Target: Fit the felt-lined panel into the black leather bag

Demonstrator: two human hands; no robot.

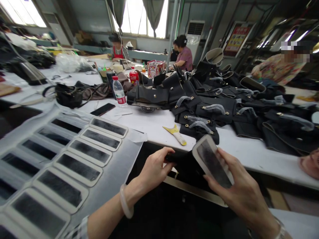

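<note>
A: Left side status?
B: Rows of glued panels [74,166] lie on a sheet. The left hand [154,167] is closed around a black leather piece [178,156] at the table edge [249,156].
A: Right side?
B: The right hand [239,191] pinches a rounded panel [213,161], tilted, touching that piece. Black bags [211,109] are piled beyond.

We see a long white surface [154,127] carrying a heap of black bag pieces [224,109], a water bottle [119,91], a dark phone [102,109], a yellow scraper [175,134] and rows of pale-rimmed panels [74,166].
</note>
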